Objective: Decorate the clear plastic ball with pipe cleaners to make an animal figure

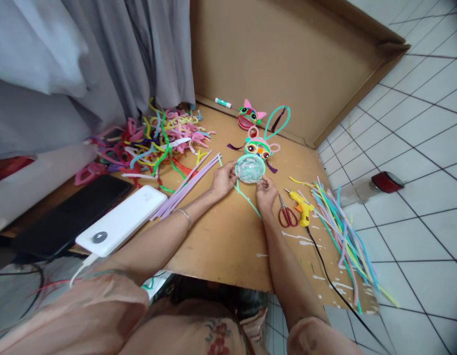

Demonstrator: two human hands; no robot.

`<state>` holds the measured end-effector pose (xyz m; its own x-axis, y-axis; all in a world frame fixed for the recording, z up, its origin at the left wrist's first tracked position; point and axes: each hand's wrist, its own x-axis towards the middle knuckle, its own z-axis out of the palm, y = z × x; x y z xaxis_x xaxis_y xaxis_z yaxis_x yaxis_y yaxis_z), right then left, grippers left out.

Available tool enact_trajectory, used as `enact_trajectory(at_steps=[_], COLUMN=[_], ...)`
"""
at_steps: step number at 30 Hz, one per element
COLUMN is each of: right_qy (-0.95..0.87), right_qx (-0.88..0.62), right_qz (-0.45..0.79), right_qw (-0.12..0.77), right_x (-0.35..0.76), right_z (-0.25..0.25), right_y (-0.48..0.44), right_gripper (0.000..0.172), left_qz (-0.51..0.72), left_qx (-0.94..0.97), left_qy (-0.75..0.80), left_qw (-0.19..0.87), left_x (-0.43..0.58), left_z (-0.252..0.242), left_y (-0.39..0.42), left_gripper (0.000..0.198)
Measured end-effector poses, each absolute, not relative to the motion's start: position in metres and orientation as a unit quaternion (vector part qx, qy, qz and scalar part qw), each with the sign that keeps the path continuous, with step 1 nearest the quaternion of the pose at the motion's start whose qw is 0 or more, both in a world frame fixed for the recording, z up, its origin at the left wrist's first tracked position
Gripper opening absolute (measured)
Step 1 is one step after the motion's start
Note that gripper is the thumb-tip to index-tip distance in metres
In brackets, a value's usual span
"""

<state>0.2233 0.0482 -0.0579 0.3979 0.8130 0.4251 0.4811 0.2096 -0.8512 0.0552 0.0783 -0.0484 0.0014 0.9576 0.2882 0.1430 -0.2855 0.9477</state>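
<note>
Both hands hold a small clear faceted dome (250,169) rimmed with a mint green pipe cleaner, just above the cardboard sheet (228,241). My left hand (223,180) pinches its left edge, fingers closed. My right hand (266,191) grips its lower right edge, fingers closed. A loose end of the green pipe cleaner (247,198) trails down between my hands. Just beyond the dome lies a pipe-cleaner animal face (258,147) with big eyes, and a second pink-eared one (250,116) sits farther back.
A tangled heap of coloured pipe cleaners (154,140) lies left. Lilac stems (187,187), a white power bank (121,220) and a black phone (71,214) are near my left arm. Red scissors (286,213), a yellow glue gun (302,205) and straight pipe cleaners (342,231) lie right.
</note>
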Motion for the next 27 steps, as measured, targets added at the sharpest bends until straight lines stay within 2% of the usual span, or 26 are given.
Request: enact_trajectory(at_steps=[14,23,27], right_qy=[-0.511,-0.507,-0.508], right_qx=[-0.611,-0.568,-0.565], right_qz=[0.158,0.078,0.063], right_qw=[0.584,0.644,0.647], right_x=[0.216,0.202,0.197], right_z=[-0.056,-0.045,-0.042], right_y=[0.044,0.028,0.024], right_gripper=[0.037,0.03,0.026], left_qz=[0.537,0.628,0.639], left_qx=[0.656,0.639,0.63], left_qy=[0.442,0.361,0.344], left_qw=[0.294,0.259,0.276], left_x=[0.054,0.057,0.059], left_z=[-0.054,-0.042,-0.04], left_y=[0.076,0.066,0.061], left_gripper=[0.071,0.055,0.051])
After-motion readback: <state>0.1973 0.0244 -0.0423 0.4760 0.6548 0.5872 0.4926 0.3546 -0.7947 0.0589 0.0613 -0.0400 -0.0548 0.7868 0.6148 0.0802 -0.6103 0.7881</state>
